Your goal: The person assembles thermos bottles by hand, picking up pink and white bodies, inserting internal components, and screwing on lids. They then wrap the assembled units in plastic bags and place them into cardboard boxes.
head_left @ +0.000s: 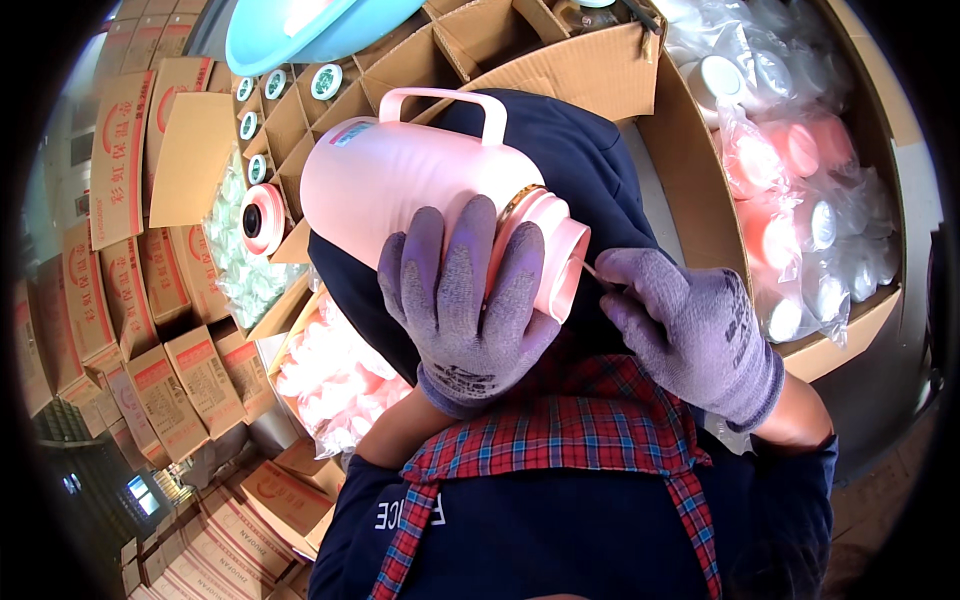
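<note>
While our grey-and-purple gloved left hand (pixel 472 318) lies spread over the pink plastic handled jug (pixel 375 190), tilted across our navy-clothed lap (pixel 590 150), our likewise gloved right hand (pixel 700 330) pinches a thin strand (pixel 588 267), too small to identify, at the jug's mouth. To the jug's right we see bagged pink-and-white plastic parts (pixel 790 150); beyond it, a divided brown cardboard carton (pixel 590 78).

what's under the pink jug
The person's dark-clothed lap shows on either side of the pink jug. What lies directly beneath cannot be seen: the jug and the left hand spread across it cover that area.
</note>
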`<act>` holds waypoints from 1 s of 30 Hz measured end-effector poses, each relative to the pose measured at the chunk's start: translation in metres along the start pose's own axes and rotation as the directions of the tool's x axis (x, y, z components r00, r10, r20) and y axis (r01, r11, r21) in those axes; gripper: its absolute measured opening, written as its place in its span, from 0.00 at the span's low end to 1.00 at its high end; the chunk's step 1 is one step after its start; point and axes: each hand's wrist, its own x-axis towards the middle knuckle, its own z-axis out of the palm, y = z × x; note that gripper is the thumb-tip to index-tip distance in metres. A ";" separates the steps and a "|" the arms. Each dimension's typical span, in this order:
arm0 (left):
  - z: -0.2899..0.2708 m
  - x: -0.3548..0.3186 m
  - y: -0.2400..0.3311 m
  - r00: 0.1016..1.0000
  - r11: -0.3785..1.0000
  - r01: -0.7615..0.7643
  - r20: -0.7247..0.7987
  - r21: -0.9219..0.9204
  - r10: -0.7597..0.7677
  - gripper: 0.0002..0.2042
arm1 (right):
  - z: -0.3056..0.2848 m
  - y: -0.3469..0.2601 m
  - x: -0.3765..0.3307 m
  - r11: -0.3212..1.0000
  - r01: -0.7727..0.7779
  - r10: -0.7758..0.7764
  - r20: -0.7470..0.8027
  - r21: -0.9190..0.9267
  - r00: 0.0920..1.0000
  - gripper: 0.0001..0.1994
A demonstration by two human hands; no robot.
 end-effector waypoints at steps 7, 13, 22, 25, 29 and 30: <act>0.010 -0.002 -0.001 0.995 1.000 0.001 -0.097 0.011 0.000 0.19 | 0.005 0.007 0.011 1.000 0.000 0.000 0.000 0.007 1.000 0.12; 0.012 -0.003 0.000 0.994 1.000 -0.001 -0.110 0.013 0.002 0.16 | 0.003 0.005 0.012 0.999 -0.040 0.040 0.019 0.008 0.999 0.12; 0.012 -0.011 0.005 0.996 0.999 0.033 -0.085 0.027 -0.031 0.17 | -0.004 0.003 0.020 0.998 -0.064 0.062 0.090 0.014 0.994 0.09; 0.011 -0.011 0.006 0.995 0.999 0.042 -0.087 0.020 -0.040 0.17 | -0.004 0.004 0.022 0.996 -0.080 0.075 0.103 0.040 0.992 0.08; 0.014 -0.011 0.005 0.994 0.999 0.033 -0.106 0.003 -0.033 0.16 | -0.004 0.003 0.022 0.991 -0.113 0.105 0.112 0.065 0.988 0.08; 0.013 -0.011 0.006 0.995 0.999 0.033 -0.092 0.006 -0.033 0.16 | -0.003 0.003 0.022 0.991 -0.116 0.108 0.114 0.071 0.988 0.07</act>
